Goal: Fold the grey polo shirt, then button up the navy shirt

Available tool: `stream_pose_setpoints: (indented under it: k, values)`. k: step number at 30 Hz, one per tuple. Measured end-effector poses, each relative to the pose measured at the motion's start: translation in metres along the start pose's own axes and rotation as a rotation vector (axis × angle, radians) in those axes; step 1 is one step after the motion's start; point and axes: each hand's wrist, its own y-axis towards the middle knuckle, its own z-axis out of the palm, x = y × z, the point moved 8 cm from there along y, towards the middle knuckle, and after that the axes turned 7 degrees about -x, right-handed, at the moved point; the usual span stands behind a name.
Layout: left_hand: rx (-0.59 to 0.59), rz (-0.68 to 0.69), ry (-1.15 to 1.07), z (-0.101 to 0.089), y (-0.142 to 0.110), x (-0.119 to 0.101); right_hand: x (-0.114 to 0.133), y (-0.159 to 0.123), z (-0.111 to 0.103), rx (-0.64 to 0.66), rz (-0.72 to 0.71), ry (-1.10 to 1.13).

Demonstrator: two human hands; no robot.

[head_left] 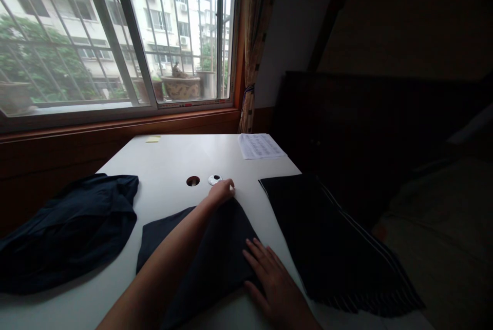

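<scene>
If tugged toward far edge of table, with middle cloth pinched in left hand, risks creasing beneath open-fingered right hand.

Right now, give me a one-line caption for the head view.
Left hand gripping dark cloth, right hand spread at its edge, on a white table.
</scene>
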Motion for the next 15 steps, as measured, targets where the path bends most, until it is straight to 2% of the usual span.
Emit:
stream_pose_setpoints:
  k: [5, 10, 15]
  values:
    - [0.075, 0.045, -0.075, 0.001, 0.009, 0.013, 0.001, 0.001, -0.002, 0.0, 0.008, 0.012]
    - [0.241, 0.204, -0.178, 0.011, 0.009, 0.008, 0.001, 0.001, -0.004, 0.007, 0.026, 0.023]
    - [0.281, 0.334, -0.214, 0.008, 0.005, 0.006, 0.001, 0.0, -0.003, 0.006, 0.025, 0.019]
